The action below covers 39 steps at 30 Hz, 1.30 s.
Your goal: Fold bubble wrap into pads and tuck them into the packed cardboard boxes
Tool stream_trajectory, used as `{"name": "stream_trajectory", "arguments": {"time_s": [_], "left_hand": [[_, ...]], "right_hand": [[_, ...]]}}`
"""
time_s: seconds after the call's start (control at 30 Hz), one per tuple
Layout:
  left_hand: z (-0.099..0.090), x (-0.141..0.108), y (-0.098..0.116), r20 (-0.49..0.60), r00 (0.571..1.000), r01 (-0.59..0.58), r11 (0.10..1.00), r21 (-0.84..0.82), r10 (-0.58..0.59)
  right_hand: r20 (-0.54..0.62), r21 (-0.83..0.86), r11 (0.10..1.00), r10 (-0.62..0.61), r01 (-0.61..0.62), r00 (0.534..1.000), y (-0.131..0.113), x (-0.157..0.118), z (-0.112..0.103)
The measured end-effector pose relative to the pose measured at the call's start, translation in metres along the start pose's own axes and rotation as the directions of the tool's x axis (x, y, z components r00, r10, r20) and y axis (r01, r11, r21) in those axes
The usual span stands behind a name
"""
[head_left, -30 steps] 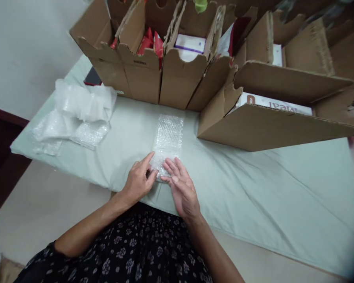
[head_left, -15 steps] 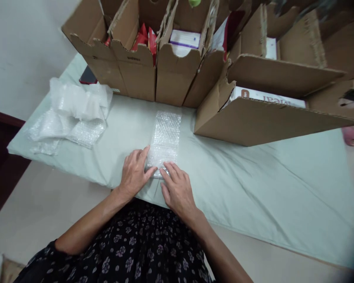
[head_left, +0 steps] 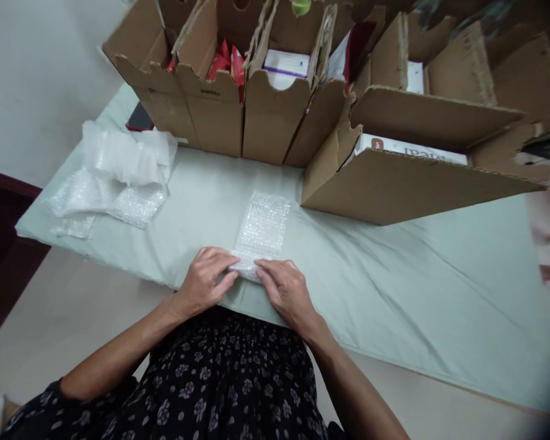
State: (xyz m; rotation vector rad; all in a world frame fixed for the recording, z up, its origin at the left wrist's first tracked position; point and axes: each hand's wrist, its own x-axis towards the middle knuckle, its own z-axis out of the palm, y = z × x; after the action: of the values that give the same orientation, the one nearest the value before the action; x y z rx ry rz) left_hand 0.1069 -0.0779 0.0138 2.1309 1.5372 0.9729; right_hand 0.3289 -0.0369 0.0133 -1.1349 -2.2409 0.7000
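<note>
Bubble wrap point(head_left: 264, 223) | left hand point(head_left: 206, 276), right hand point(head_left: 286, 287) pinching its folded near end (opposite sides) | cardboard boxes point(head_left: 217, 122) beyond

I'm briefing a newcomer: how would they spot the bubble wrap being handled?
Find the row of cardboard boxes on the pale green cloth. In front of it, a bubble wrap strip has its near end between the left hand and right hand. It lies mostly flat, unlike the crumpled bubble wrap pile off to the left.

Dim, soft lt; glints on bubble wrap point(head_left: 264, 225); R corners dark, blurred.
</note>
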Motion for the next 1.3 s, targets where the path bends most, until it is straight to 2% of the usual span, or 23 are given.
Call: {"name": "stream_trajectory", "arguments": {"time_s": [0.07,0.13,0.17,0.23,0.33,0.47,0.53,0.57,0.63,0.7,0.73,0.83,0.9,0.93,1.0,1.03,1.1,1.17,1.23,1.3], "left_hand": [[0.002,0.007,0.0,0.023,0.992,0.127,0.992,-0.009,-0.127],[0.006,0.014,0.001,0.029,0.977,0.212,0.977,0.01,-0.212],[0.008,0.017,0.0,0.023,0.972,0.233,0.972,0.026,-0.233],[0.012,0.02,0.0,-0.002,0.97,0.243,0.968,0.064,-0.244],[0.013,0.019,0.0,-0.04,0.985,0.169,0.979,0.116,-0.166],[0.004,0.011,0.003,0.025,0.997,-0.075,0.991,0.11,0.072],[0.001,0.01,0.004,0.059,0.992,-0.112,0.991,0.069,0.108],[0.001,0.011,0.004,0.061,0.994,-0.09,0.994,0.059,0.086],[0.004,0.018,0.002,0.051,0.999,0.006,0.996,0.084,-0.01],[0.009,0.027,-0.001,0.026,0.994,0.102,0.982,0.16,-0.108],[0.011,0.032,-0.003,0.013,0.99,0.136,0.971,0.197,-0.141],[0.013,0.038,-0.006,-0.037,0.979,0.204,0.957,0.204,-0.2],[0.011,0.034,-0.004,-0.088,0.957,0.282,0.956,0.075,-0.275],[0.009,0.029,-0.001,-0.116,0.932,0.343,0.939,-0.033,-0.345],[0.006,0.018,0.008,-0.11,0.841,0.473,0.818,-0.326,-0.53],[0.004,0.013,0.014,-0.062,0.781,0.522,0.704,-0.482,-0.622],[0.004,0.008,0.026,0.09,0.659,0.556,0.403,-0.727,-0.746],[0.004,0.008,0.036,0.233,0.566,0.519,0.122,-0.846,-0.791],[0.007,0.012,0.043,0.318,0.51,0.466,-0.054,-0.883,-0.799],[0.01,0.016,0.045,0.376,0.499,0.445,-0.142,-0.884,-0.781]], "right_hand": [[-0.096,-0.019,0.999,0.037,-0.039,0.995,0.002,0.003,-0.002],[-0.194,-0.1,0.994,0.019,-0.039,0.981,0.002,0.004,-0.005],[-0.2,-0.141,0.99,-0.013,-0.016,0.98,0.001,0.003,-0.006],[-0.113,-0.204,0.977,-0.091,0.067,0.989,0.0,0.002,-0.006],[0.027,-0.223,0.962,-0.156,0.158,0.987,0.003,-0.001,-0.003],[0.015,-0.05,0.998,-0.039,0.04,0.999,0.011,0.0,-0.002],[0.04,0.048,0.999,0.012,-0.014,0.999,0.013,-0.001,-0.005],[0.032,0.055,0.998,0.023,-0.024,0.999,0.012,-0.001,-0.007],[-0.053,-0.027,1.0,0.013,-0.015,0.999,0.01,-0.003,-0.01],[-0.137,-0.177,0.984,-0.055,0.03,0.989,0.007,-0.002,-0.01],[-0.133,-0.244,0.967,-0.101,0.066,0.986,0.007,-0.001,-0.009],[0.009,-0.343,0.923,-0.185,0.177,0.983,0.008,0.008,-0.005],[0.081,-0.326,0.929,-0.157,0.175,0.984,0.012,0.017,-0.004],[0.09,-0.297,0.944,-0.124,0.146,0.988,0.013,0.021,-0.004],[0.074,-0.191,0.98,-0.036,0.05,0.997,0.015,0.025,-0.006],[0.066,-0.114,0.993,0.012,-0.004,0.998,0.014,0.026,-0.007],[0.066,0.072,0.991,0.107,-0.112,0.992,0.01,0.022,-0.007],[0.093,0.273,0.936,0.206,-0.224,0.974,0.001,0.014,-0.004],[0.132,0.457,0.823,0.312,-0.337,0.941,-0.009,0.005,0.002],[0.173,0.581,0.702,0.387,-0.411,0.906,-0.019,-0.003,0.008]]}}
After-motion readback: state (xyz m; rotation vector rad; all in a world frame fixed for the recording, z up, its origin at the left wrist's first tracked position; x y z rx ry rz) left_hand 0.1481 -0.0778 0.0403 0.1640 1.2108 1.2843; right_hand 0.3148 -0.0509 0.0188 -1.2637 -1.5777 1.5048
